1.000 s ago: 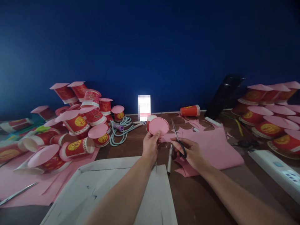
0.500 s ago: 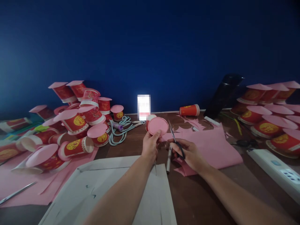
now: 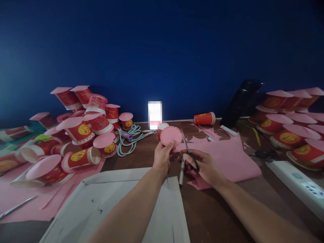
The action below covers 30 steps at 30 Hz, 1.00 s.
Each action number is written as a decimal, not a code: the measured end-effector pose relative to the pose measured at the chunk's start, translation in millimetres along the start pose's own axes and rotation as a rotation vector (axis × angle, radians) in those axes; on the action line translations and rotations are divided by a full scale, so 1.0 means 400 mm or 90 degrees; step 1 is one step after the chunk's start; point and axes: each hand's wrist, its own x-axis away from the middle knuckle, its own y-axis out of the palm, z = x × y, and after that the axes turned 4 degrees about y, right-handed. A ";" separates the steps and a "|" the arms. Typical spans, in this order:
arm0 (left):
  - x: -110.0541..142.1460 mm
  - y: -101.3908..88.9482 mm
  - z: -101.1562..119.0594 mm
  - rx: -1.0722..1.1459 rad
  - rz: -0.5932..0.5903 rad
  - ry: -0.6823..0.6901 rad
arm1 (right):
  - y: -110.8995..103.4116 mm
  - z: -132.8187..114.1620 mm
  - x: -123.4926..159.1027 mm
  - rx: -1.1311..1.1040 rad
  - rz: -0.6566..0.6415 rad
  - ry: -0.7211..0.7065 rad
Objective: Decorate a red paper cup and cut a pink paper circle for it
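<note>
My left hand (image 3: 163,158) pinches a round pink paper disc (image 3: 171,135) by its lower edge, thumb on top. Close on its right, my right hand (image 3: 202,165) is closed around the black handles of a pair of scissors (image 3: 190,153). The blades point up and away, just beside the disc's right edge. A grey marker (image 3: 182,173) lies below the scissors, near my right fingertips. Behind the disc a red and white paper cup (image 3: 160,132) is partly hidden. A large piece of pink paper (image 3: 227,158) with jagged cut edges lies under and beyond my right hand.
Red paper cups with pink discs (image 3: 81,130) are piled at the left, more cups (image 3: 288,137) at the right. A white board (image 3: 113,202) lies under my left forearm. Also around are a coiled cable (image 3: 124,150), a black bottle (image 3: 235,101) and a power strip (image 3: 296,182).
Both hands keep their hold on the disc and the scissors. The view has shifted very slightly; otherwise little differs.
</note>
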 end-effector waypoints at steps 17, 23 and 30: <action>0.004 0.005 0.003 0.000 0.026 -0.001 | 0.005 0.002 0.001 -0.012 -0.008 0.008; 0.005 0.005 0.004 0.003 0.013 -0.011 | 0.006 0.005 0.000 -0.005 0.007 0.000; 0.008 0.008 0.009 0.013 0.011 -0.005 | 0.000 0.006 -0.004 0.036 0.010 -0.031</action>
